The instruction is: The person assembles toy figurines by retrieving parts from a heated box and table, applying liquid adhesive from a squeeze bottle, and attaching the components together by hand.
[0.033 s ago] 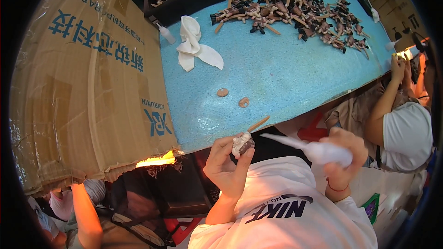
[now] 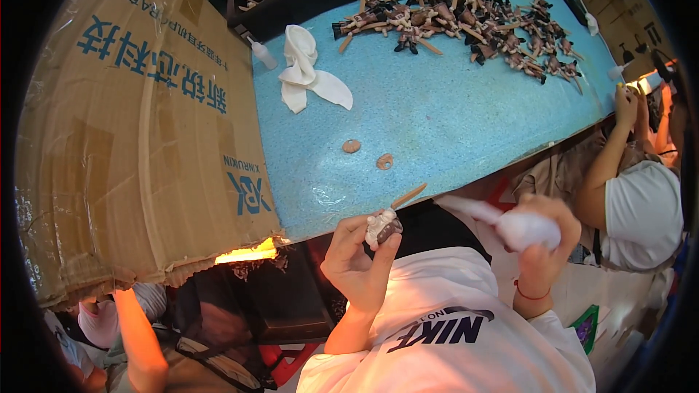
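Between the fingertips of my left hand (image 2: pixel 358 266) is a small cream-and-brown figurine (image 2: pixel 383 228), with a tan stick-like piece (image 2: pixel 408 196) pointing up and right from it. To the right, my right hand (image 2: pixel 547 244) is wrapped around a white squeeze bottle (image 2: pixel 526 229), blurred by motion. The bottle's long thin nozzle points left toward the figurine, apart from it. Two small oval brown pieces, a solid-looking one (image 2: pixel 352 146) and one with a pale hole (image 2: pixel 384 161), lie on the blue tabletop (image 2: pixel 437 116) beyond my hands.
A pile of similar figurines (image 2: pixel 466 18) covers the table's far side. A white cloth (image 2: pixel 306 73) and another small bottle (image 2: pixel 263 54) lie at far left. A large cardboard box (image 2: pixel 145 145) walls off the left. A co-worker in a white sleeve (image 2: pixel 641 207) sits at right.
My right hand has drawn the squeeze bottle slightly right, so its nozzle is farther from the figurine. My left hand and the figurine stay put.
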Motion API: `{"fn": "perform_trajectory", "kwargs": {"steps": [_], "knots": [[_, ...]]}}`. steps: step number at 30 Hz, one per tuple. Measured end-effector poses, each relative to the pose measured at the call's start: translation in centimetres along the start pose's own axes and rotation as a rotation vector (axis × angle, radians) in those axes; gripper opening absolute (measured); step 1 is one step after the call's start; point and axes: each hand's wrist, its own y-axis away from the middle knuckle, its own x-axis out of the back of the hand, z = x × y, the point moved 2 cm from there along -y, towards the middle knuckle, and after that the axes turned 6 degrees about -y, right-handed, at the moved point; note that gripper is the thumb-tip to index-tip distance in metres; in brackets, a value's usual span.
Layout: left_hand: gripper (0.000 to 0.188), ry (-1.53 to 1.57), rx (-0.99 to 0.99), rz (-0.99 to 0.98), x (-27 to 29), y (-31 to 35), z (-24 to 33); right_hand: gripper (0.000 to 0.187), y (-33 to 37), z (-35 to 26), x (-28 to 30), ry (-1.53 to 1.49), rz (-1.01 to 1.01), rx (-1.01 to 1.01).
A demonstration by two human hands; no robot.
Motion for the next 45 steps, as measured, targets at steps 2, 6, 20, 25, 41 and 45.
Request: {"fn": "perform_trajectory", "kwargs": {"steps": [2, 6, 20, 25, 41, 45], "knots": [[0.017, 0.036, 0.038, 0.013, 0.0, 0.0, 0.0, 0.055, -0.3, 0.3, 0.1, -0.184, -0.005, -0.361], [0.018, 0.069, 0.055, -0.027, 0.2, -0.3, -0.4, 0.033, -1.3, 2.7, -0.1, -0.408, -0.044, -0.494], [0.018, 0.119, 0.140, 0.162, 2.5, -2.1, 0.0, 0.033, -4.9, 13.8, -1.5, 0.458, -0.197, -0.119], [0.018, 0.195, 0.212, 0.181, 3.0, -2.1, -0.2, 0.045, -4.4, 10.4, -1.9, 0.739, 0.021, 0.065], [0.021, 0.430, 0.310, 0.201, 2.9, -1.7, -1.1, 0.044, -3.6, 9.3, 0.0, 0.545, 0.059, 0.126], [0.022, 0.395, 0.304, 0.180, 2.9, -1.8, -1.2, 0.028, -2.6, 7.9, -2.9, 0.434, -0.317, 0.130]]}}
